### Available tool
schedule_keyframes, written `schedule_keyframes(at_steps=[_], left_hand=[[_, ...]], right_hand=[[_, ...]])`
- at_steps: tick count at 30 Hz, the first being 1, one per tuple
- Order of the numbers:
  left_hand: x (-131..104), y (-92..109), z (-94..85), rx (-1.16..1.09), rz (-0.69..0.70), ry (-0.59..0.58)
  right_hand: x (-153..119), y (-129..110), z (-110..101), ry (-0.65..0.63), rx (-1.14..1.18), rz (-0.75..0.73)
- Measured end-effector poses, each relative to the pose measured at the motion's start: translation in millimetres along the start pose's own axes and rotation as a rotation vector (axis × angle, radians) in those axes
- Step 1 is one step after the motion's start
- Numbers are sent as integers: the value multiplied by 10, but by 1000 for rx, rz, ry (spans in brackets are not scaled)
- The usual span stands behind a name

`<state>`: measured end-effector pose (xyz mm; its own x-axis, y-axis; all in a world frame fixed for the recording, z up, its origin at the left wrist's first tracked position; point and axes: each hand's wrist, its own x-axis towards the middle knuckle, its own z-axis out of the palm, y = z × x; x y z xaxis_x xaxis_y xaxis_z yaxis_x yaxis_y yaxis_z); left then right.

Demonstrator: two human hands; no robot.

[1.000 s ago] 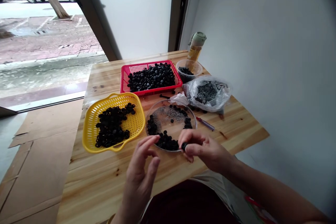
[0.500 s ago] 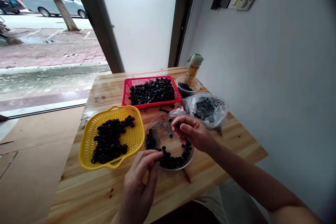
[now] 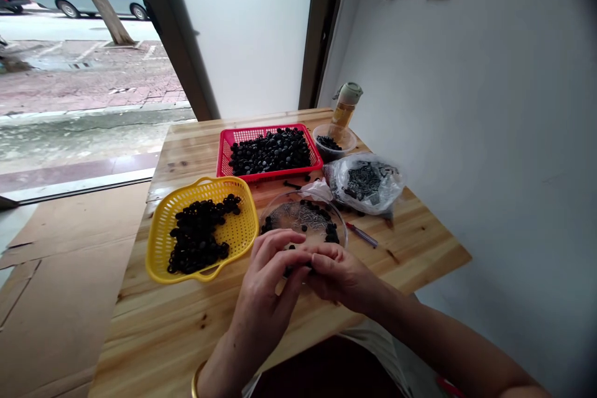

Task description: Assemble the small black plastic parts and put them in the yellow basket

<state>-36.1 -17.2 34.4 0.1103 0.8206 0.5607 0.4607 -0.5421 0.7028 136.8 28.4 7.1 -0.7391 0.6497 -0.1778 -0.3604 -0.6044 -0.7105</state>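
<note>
Table (image 3: 172, 323) — two hands (image 3: 275, 273) (image 3: 347, 277), one dish (image 3: 315, 236)

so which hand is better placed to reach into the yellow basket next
Left, probably. The left hand is nearer the yellow basket; the right hand sits farther over, on its far side. Both meet over the clear dish, their fingers hiding anything between them.

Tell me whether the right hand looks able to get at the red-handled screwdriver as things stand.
Probably yes: the screwdriver lies on bare wood near the right hand, with nothing over it, though that hand is busy up against the left hand.
</note>
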Motion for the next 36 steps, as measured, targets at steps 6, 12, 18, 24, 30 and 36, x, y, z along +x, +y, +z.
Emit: schedule_keyframes(at_steps=[6,12,18,24,30,36], left_hand=[[-36,71,-26,-57,-53,-72],[-46,93,-51,5,-47,-130],[-152,103,76,-85,-162,-48],[-363,3,67,0,-101,108],[-565,-113,-243,140,41,81],[-768,-138,-408,54,71,111]], right_hand=[[-19,22,60,65,-13,-63],[-50,72,56,97,-5,-68],[-36,174,73,153,-31,-92],[-30,368,269,259,75,-18],[-69,541,477,329,94,82],[-52,708,697,291,107,26]])
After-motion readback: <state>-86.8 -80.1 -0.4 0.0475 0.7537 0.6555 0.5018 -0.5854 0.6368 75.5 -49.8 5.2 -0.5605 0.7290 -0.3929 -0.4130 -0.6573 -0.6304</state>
